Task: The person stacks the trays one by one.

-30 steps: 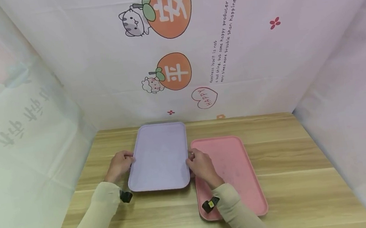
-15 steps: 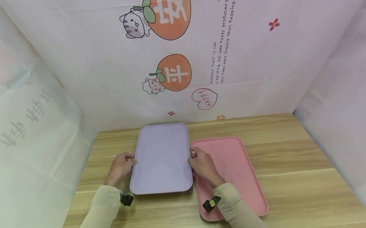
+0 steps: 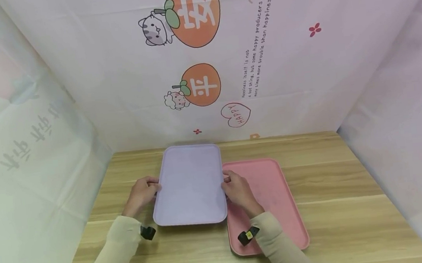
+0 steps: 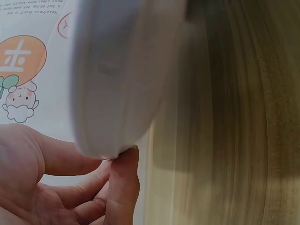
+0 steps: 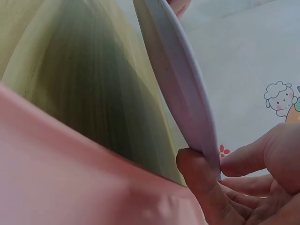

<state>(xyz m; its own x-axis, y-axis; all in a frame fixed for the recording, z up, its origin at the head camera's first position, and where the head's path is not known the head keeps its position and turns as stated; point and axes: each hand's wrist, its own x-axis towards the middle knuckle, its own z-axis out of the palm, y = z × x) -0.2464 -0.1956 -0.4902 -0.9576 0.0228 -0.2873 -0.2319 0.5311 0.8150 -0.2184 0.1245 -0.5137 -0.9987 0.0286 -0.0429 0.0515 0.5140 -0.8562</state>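
Note:
A pale purple tray (image 3: 190, 186) is held above the table by both hands. My left hand (image 3: 141, 194) pinches its left rim; in the left wrist view the thumb and a finger (image 4: 123, 187) close on the tray's edge (image 4: 110, 93). On the opposite rim, my right hand (image 3: 239, 190) pinches the tray too, with fingers on both faces of the edge (image 5: 187, 89) in the right wrist view. Beneath the right wrist lies a pink tray (image 3: 277, 202) on the table, partly covered by that hand and sleeve. The purple tray's right edge meets the pink tray's left edge in the head view.
The wood-grain table (image 3: 344, 203) extends to the right and in front of the trays. A white printed cloth (image 3: 284, 53) hangs behind it, with more cloth at both sides. A small black camera (image 3: 147, 232) sits on the left wrist, another (image 3: 247, 235) on the right.
Both hands have carried the purple tray a little to the right and slightly nearer, toward the pink tray. The pink tray stays in place.

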